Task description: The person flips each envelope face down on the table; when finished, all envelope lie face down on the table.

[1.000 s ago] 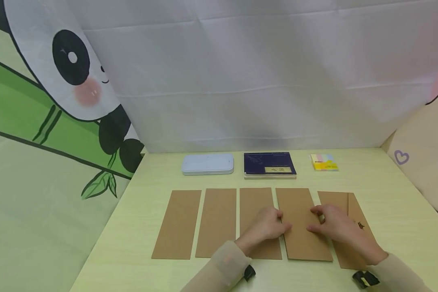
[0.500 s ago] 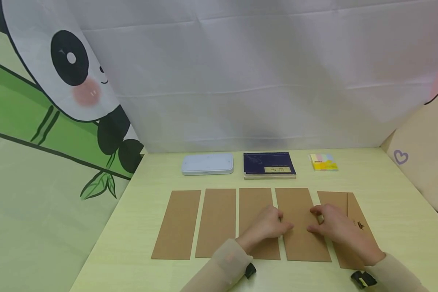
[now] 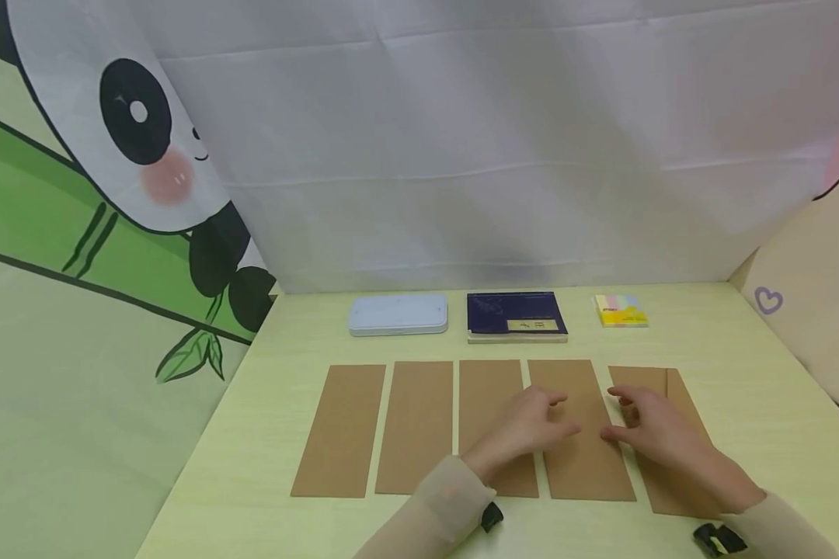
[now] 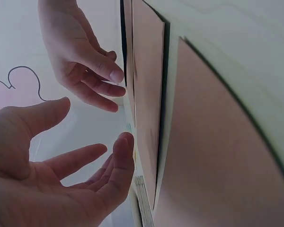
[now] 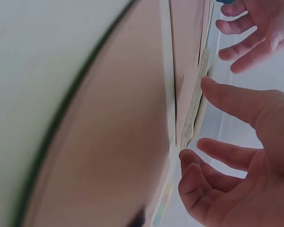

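Observation:
Five is avoided here: several brown kraft-paper rectangles lie flat in a row. Over the fourth from the left, a plain brown rectangle, hovers my left hand, thumb and fingers parted with nothing between them. My right hand is above the rightmost brown rectangle, which shows a vertical fold line; its dark printed mark is covered by the hand in the head view. Both wrist views show the left hand and right hand raised off the paper, fingers loosely bent, holding nothing.
Behind the row stand a pale blue flat case, a dark blue book and a pack of coloured sticky notes. Other brown rectangles lie to the left. A white cloth hangs behind the pale table.
Both hands have let go of the fourth brown rectangle's sides, lifted and moved slightly right. That rectangle now lies flat, its lower edge shifted slightly left since a second ago.

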The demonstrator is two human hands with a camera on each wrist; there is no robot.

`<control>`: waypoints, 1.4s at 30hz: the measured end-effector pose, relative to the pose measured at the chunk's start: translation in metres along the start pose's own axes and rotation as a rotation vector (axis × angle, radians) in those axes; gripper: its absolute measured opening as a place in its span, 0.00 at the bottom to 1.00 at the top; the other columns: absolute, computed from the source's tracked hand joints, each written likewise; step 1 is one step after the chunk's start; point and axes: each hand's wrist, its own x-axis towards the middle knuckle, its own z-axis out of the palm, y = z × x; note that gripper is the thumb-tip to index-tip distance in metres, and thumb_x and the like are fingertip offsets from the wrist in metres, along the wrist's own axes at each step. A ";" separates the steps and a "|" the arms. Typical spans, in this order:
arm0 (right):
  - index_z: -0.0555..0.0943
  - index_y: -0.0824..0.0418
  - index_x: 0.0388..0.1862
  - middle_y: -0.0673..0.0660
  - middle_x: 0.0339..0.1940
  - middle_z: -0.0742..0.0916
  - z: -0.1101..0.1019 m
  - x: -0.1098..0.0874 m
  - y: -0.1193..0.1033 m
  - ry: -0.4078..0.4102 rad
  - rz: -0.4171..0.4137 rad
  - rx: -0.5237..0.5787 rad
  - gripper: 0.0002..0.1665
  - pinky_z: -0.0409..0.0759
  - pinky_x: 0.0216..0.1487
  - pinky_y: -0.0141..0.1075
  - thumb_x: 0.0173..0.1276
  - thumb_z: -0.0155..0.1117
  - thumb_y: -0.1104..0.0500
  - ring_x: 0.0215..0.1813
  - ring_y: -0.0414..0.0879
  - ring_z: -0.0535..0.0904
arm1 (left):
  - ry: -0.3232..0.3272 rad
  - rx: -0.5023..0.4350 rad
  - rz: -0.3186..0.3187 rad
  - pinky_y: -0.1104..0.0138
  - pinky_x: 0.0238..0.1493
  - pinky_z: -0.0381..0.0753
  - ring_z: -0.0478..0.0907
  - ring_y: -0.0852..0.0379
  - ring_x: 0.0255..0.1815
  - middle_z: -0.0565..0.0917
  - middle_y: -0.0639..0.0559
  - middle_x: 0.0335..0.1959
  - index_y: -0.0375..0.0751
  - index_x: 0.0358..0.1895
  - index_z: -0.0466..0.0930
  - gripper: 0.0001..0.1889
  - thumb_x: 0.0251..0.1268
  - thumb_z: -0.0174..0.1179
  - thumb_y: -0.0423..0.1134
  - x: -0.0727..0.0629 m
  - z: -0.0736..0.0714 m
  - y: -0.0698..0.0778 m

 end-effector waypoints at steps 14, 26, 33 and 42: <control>0.75 0.72 0.55 0.61 0.39 0.81 -0.026 -0.027 0.040 0.133 -0.084 -0.135 0.39 0.73 0.33 0.45 0.52 0.77 0.48 0.36 0.52 0.75 | 0.002 0.016 0.032 0.73 0.48 0.70 0.72 0.63 0.50 0.79 0.56 0.49 0.44 0.59 0.78 0.28 0.55 0.69 0.50 0.012 0.013 0.008; 0.72 0.76 0.55 0.72 0.42 0.79 -0.045 -0.043 0.079 0.094 -0.010 -0.167 0.41 0.76 0.33 0.50 0.54 0.75 0.48 0.38 0.61 0.79 | -0.019 0.267 0.122 0.78 0.36 0.64 0.69 0.66 0.35 0.80 0.61 0.32 0.46 0.48 0.84 0.22 0.51 0.71 0.51 0.028 0.036 0.027; 0.71 0.81 0.53 0.69 0.38 0.80 -0.047 -0.042 0.085 0.051 0.033 -0.165 0.45 0.75 0.31 0.46 0.54 0.74 0.45 0.35 0.58 0.78 | -0.066 0.317 0.095 0.81 0.37 0.65 0.72 0.69 0.34 0.82 0.64 0.36 0.48 0.48 0.85 0.22 0.49 0.71 0.51 0.038 0.046 0.041; 0.74 0.81 0.50 0.69 0.38 0.78 -0.048 -0.039 0.084 0.034 0.027 -0.158 0.43 0.73 0.28 0.41 0.52 0.75 0.45 0.32 0.52 0.76 | -0.098 0.345 -0.005 0.75 0.23 0.62 0.62 0.64 0.24 0.69 0.60 0.20 0.46 0.22 0.78 0.15 0.46 0.74 0.50 0.044 0.063 0.056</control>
